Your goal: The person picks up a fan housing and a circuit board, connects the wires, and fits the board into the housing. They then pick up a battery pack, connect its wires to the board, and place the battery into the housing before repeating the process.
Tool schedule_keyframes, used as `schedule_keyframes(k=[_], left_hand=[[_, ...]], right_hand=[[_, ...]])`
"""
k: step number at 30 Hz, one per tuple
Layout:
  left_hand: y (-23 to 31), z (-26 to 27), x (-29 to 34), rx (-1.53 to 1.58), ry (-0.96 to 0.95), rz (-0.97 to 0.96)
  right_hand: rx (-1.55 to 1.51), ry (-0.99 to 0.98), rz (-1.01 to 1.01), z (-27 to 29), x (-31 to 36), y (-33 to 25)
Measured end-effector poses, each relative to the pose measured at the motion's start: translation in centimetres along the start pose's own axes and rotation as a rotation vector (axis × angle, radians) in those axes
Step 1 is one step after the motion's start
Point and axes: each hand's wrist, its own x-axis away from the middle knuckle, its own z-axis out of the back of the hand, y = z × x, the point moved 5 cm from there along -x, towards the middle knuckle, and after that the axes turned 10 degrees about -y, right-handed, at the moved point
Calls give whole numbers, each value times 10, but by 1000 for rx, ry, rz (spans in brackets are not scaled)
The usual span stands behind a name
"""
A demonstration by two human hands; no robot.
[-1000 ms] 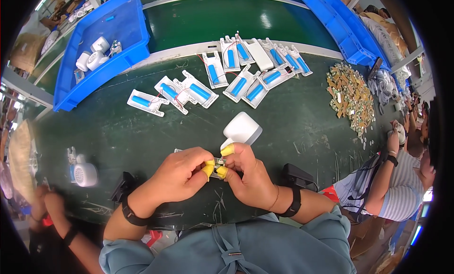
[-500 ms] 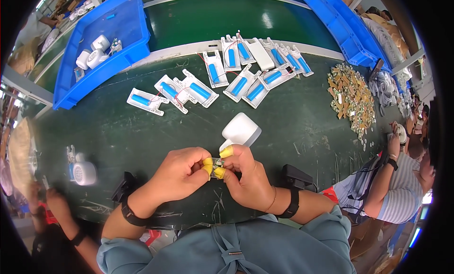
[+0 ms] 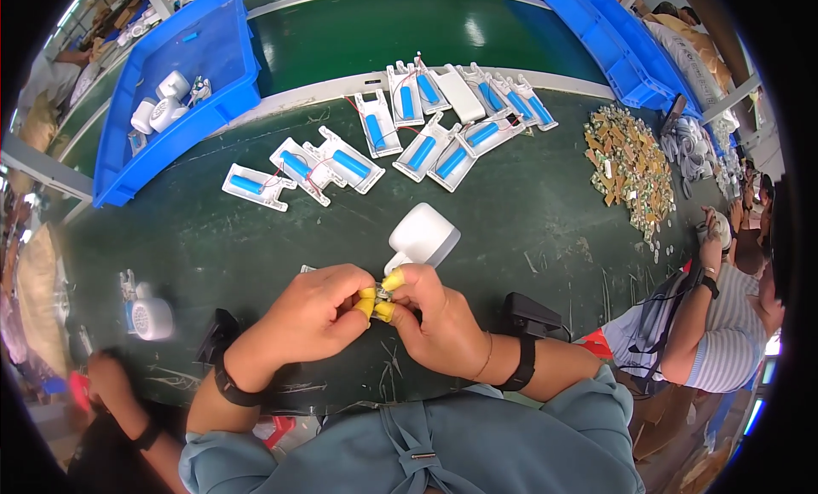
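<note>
Close to the table's near side, my left hand and my right hand meet over a small circuit board. Yellow finger covers sit on the thumbs and forefingers. Both hands pinch the board between thumb and forefinger, and the fingertips hide most of it. A pale end of some part pokes out behind my left hand; whether it joins the board I cannot tell. Just beyond my right fingertips lies a white plastic device with a grey edge and a narrow handle toward me.
Several white half-shells with blue batteries and red wires lie across the far side. A heap of small circuit boards is at right. Blue trays stand far left and far right. Another white device lies left, near a co-worker's arm.
The view has shifted slightly. My hands stay together on the circuit board, with the fingers moved a little and the pale end now showing behind my left hand.
</note>
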Motion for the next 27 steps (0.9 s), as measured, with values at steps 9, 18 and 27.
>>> schedule_keyframes(k=[9, 18, 27], left_hand=[[-13, 11, 0, 34, -158, 7], [-7, 3, -4, -37, -211, -11], [-7, 2, -4, -89, -215, 40]], right_hand=[[-260, -181, -52, -4, -5, 6], [-287, -96, -14, -7, -2, 13], [-248, -107, -8, -6, -3, 12]])
